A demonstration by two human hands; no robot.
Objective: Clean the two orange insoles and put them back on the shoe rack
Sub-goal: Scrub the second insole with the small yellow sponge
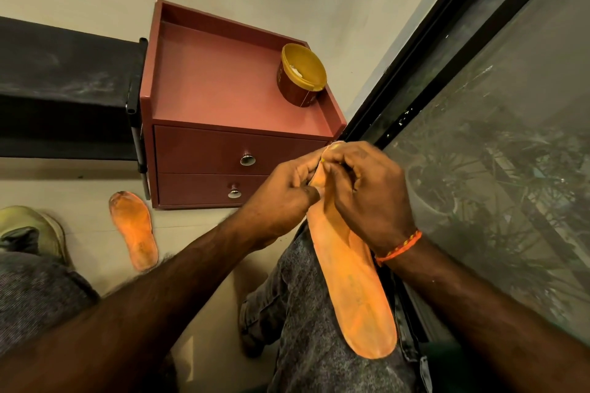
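One orange insole [354, 293] lies lengthwise along my right thigh, its far end raised. My left hand [284, 191] grips that far end from the left, fingers curled round its edge. My right hand [367, 191] pinches the same end from the right, with a small pale thing between its fingertips that I cannot make out. The second orange insole [134, 230], dirty at its toe, lies flat on the floor to the left, apart from both hands.
A reddish two-drawer cabinet [223, 150] stands ahead with an open yellow tub [301, 76] on its top tray. A black shoe rack [64, 89] is on its left. A shoe [32, 230] sits at far left. A dark-framed glass door [495, 153] runs along my right.
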